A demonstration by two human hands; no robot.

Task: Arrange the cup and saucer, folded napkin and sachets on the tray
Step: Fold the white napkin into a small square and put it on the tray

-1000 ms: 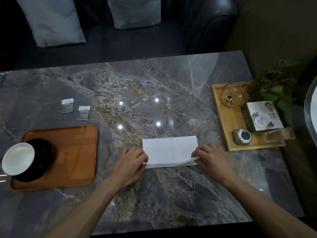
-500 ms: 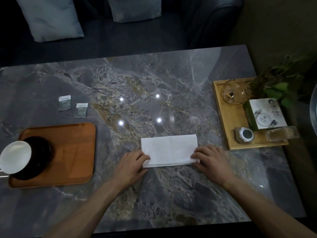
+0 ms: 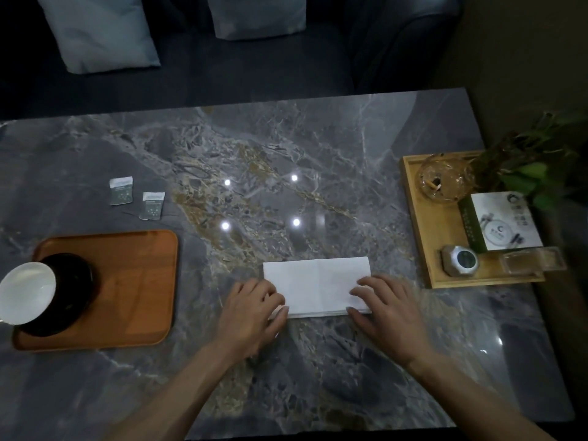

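A white napkin, folded into a long rectangle, lies flat on the marble table near the front. My left hand grips its left end, fingers curled over the edge and thumb at the front corner. My right hand holds the right end, fingers on top and thumb at the front edge. An orange tray sits at the left, carrying a black saucer with a white cup on it. Two small sachets lie on the table behind the tray.
At the right stands a wooden tray with a glass ashtray, a white and green box, a small round clock and a clear holder. A plant hangs over it. A dark sofa with cushions lies beyond the table.
The lifted front layers of the napkin have been laid flat. My right hand's fingers have slid further onto the napkin's right end. My view has shifted slightly.
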